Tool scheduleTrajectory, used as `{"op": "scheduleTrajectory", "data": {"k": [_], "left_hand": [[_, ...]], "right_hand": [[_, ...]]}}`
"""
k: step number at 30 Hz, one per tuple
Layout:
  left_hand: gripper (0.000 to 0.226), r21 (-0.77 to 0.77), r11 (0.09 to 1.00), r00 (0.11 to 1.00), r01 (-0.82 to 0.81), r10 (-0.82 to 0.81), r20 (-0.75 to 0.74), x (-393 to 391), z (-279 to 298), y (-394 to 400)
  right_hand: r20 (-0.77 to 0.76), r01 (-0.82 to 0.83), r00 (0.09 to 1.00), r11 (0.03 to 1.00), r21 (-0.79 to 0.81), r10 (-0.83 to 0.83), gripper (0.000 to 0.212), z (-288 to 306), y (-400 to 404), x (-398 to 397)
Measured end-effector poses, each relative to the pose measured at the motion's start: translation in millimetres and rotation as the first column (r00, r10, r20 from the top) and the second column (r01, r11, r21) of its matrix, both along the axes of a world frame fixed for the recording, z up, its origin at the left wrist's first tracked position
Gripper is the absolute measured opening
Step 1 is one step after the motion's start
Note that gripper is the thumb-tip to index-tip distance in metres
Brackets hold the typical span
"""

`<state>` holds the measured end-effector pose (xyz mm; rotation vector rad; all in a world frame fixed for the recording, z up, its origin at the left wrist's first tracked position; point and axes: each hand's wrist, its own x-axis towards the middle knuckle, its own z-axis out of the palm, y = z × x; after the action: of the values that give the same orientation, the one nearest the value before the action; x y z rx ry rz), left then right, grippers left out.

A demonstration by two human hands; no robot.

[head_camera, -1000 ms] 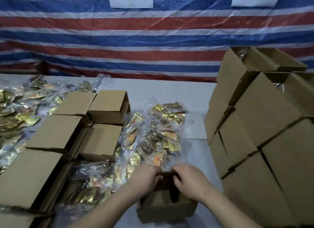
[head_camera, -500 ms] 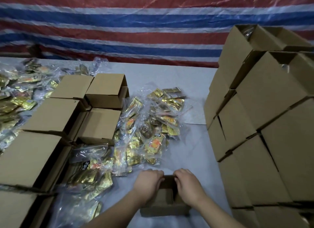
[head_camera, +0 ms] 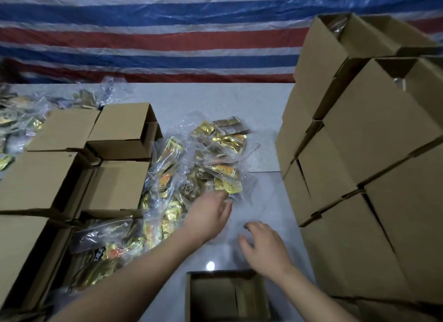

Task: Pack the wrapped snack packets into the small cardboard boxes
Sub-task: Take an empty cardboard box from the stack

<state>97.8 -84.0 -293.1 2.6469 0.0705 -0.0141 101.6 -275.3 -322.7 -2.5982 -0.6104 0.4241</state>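
Observation:
A small open cardboard box [head_camera: 227, 295] stands empty at the near edge of the grey table [head_camera: 215, 101]. Clear bags of gold-wrapped snack packets [head_camera: 215, 158] lie heaped in the middle. My left hand [head_camera: 208, 216] stretches forward, fingers straight, its fingertips at the near edge of that heap. My right hand [head_camera: 266, 245] hovers above the table just beyond the box, fingers spread and loosely bent, holding nothing.
Several small cardboard boxes [head_camera: 119, 130] lie on their sides at the left, with more snack bags [head_camera: 16, 120] behind them. A tall stack of cardboard boxes [head_camera: 359, 166] fills the right side. A red, white and blue striped tarp [head_camera: 167, 34] hangs behind.
Both hands have let go of the small box and moved forward. The left hand has gone furthest, up to the snack bags. The box now stands open by itself.

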Motion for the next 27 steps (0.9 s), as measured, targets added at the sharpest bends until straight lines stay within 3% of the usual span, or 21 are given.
{"op": "scheduleTrajectory", "data": {"k": [3, 10, 15, 18, 22, 27], "left_hand": [[0.028, 0.066, 0.998, 1.0, 0.0, -0.001, 0.019, 79, 5, 17], [0.028, 0.352, 0.934, 0.99, 0.053, -0.003, -0.14, 229, -28, 50], [0.033, 0.502, 0.86, 0.98, 0.087, 0.016, -0.198, 281, -63, 63], [0.037, 0.507, 0.857, 0.966, 0.089, 0.049, -0.252, 316, -91, 70], [0.054, 0.597, 0.795, 0.962, 0.111, 0.065, -0.266, 359, -126, 79], [0.021, 0.637, 0.76, 0.972, 0.127, 0.033, -0.233, 365, -131, 90]], "right_hand": [[-0.024, 0.112, 0.994, 0.993, 0.048, -0.111, 0.045, 5, 18, 46], [-0.1, 0.214, 0.973, 0.975, 0.054, -0.208, 0.039, -4, 54, 156], [-0.106, 0.227, 0.969, 0.974, 0.029, -0.223, 0.034, -16, 62, 180], [-0.1, 0.249, 0.965, 0.967, 0.05, -0.244, 0.034, -28, 60, 190], [-0.14, 0.253, 0.961, 0.964, 0.086, -0.239, 0.026, -52, 54, 194], [-0.146, 0.23, 0.966, 0.967, 0.112, -0.213, 0.018, -54, 53, 194]]}}
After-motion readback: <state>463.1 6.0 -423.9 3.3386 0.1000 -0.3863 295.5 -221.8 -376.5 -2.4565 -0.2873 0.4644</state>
